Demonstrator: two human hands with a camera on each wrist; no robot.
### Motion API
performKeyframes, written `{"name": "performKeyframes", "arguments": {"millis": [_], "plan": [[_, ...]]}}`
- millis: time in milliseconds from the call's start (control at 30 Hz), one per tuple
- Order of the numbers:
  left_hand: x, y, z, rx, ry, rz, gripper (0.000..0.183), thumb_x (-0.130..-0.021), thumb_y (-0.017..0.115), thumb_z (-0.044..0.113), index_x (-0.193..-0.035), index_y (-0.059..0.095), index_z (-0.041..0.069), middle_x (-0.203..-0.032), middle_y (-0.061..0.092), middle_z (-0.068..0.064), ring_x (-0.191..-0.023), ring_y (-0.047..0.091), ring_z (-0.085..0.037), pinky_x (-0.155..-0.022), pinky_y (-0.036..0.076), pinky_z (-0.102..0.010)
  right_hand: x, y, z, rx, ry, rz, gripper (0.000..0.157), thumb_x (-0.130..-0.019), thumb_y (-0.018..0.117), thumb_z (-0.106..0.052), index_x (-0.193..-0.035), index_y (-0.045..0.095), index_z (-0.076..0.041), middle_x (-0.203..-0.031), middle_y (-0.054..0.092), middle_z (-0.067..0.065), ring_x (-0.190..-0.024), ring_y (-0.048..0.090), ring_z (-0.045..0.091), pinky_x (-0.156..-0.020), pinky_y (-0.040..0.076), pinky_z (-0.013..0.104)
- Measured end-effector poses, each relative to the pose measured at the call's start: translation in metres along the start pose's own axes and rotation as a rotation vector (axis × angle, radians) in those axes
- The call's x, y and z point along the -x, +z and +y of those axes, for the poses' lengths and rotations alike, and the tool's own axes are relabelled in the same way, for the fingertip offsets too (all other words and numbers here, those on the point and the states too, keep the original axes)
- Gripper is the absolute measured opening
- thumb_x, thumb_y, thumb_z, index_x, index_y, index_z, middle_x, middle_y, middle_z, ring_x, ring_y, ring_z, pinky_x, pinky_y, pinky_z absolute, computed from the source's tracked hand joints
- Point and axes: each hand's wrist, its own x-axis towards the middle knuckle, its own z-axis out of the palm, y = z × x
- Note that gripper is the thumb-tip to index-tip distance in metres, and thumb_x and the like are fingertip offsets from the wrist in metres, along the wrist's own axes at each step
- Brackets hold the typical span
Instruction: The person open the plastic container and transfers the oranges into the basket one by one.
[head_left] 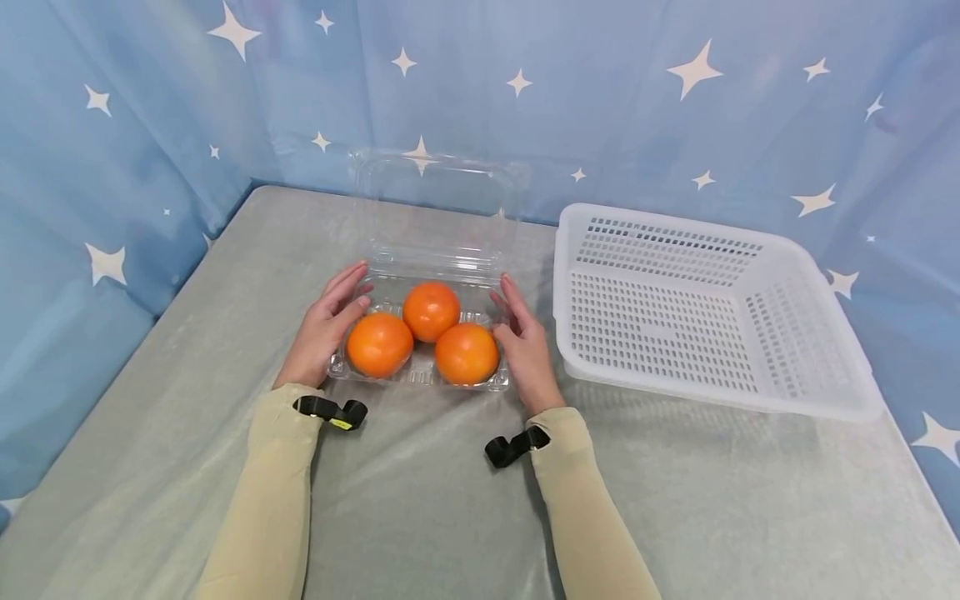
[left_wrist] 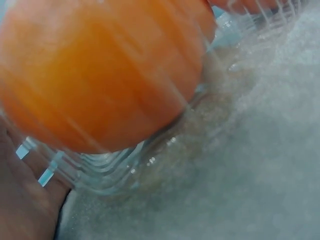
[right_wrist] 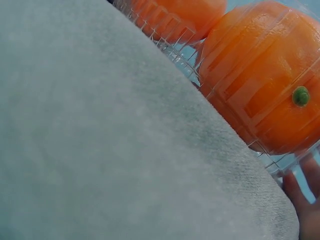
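Note:
A clear plastic clamshell box (head_left: 420, 377) lies on the table with its lid (head_left: 438, 208) raised at the back. Three oranges sit inside: one at the back (head_left: 431, 311), one at front left (head_left: 380, 345) and one at front right (head_left: 467, 354). My left hand (head_left: 324, 329) grips the box's left side, its thumb at the rim close to the front-left orange. On the opposite side, my right hand (head_left: 527, 350) holds the right wall, thumb beside the front-right orange. A green stem end (right_wrist: 300, 96) shows through the wall in the right wrist view.
A white perforated plastic basket (head_left: 832, 383) stands to the right of the box, close to my right hand. Grey cloth (head_left: 420, 500) covers the table. Behind and to the left hangs a blue curtain (head_left: 480, 100) with white stars.

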Motion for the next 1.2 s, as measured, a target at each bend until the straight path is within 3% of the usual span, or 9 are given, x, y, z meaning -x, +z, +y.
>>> {"name": "performKeyframes", "arguments": {"millis": [167, 567, 933, 1067, 1200], "plan": [[0.000, 0.000, 0.002, -0.013, -0.001, -0.005, 0.053, -0.090, 0.053, 0.031, -0.138, 0.035, 0.019, -0.143, 0.027, 0.008, -0.127, 0.033, -0.019, -0.104, 0.025, -0.040, 0.000, 0.000, -0.001, 0.006, 0.000, -0.001, 0.066, -0.082, 0.037, 0.012, -0.139, 0.031, -0.022, -0.142, 0.030, -0.011, -0.128, 0.031, 0.017, -0.099, 0.031, 0.046], [0.002, -0.001, -0.001, -0.008, -0.021, -0.002, 0.049, -0.089, 0.053, 0.035, -0.135, 0.038, 0.030, -0.141, 0.029, 0.011, -0.125, 0.035, -0.015, -0.104, 0.024, -0.041, 0.000, 0.000, 0.001, 0.021, 0.012, -0.008, 0.066, -0.083, 0.037, 0.011, -0.139, 0.031, -0.025, -0.140, 0.032, -0.013, -0.128, 0.032, 0.015, -0.097, 0.035, 0.041], [-0.008, -0.003, -0.022, -0.032, -0.016, 0.016, 0.051, -0.088, 0.053, 0.039, -0.136, 0.037, 0.030, -0.138, 0.031, 0.018, -0.123, 0.037, -0.010, -0.103, 0.027, -0.041, 0.001, -0.001, 0.000, 0.027, 0.006, -0.002, 0.066, -0.082, 0.038, 0.009, -0.140, 0.029, -0.022, -0.140, 0.031, -0.014, -0.127, 0.032, 0.014, -0.098, 0.034, 0.041], [-0.003, -0.001, -0.009, -0.016, -0.020, 0.006, 0.051, -0.089, 0.052, 0.035, -0.137, 0.036, 0.026, -0.140, 0.030, 0.013, -0.124, 0.037, -0.013, -0.103, 0.026, -0.041, 0.001, -0.001, 0.000, 0.035, 0.009, 0.000, 0.066, -0.083, 0.038, 0.009, -0.139, 0.031, -0.025, -0.140, 0.031, -0.014, -0.127, 0.032, 0.013, -0.096, 0.036, 0.036], [0.001, 0.001, 0.003, -0.010, -0.021, -0.003, 0.052, -0.091, 0.051, 0.030, -0.139, 0.035, 0.019, -0.142, 0.029, 0.008, -0.125, 0.035, -0.017, -0.103, 0.026, -0.041, 0.001, 0.000, -0.001, 0.031, 0.007, 0.001, 0.066, -0.083, 0.037, 0.010, -0.139, 0.031, -0.024, -0.140, 0.031, -0.014, -0.127, 0.032, 0.014, -0.097, 0.034, 0.040]]}}
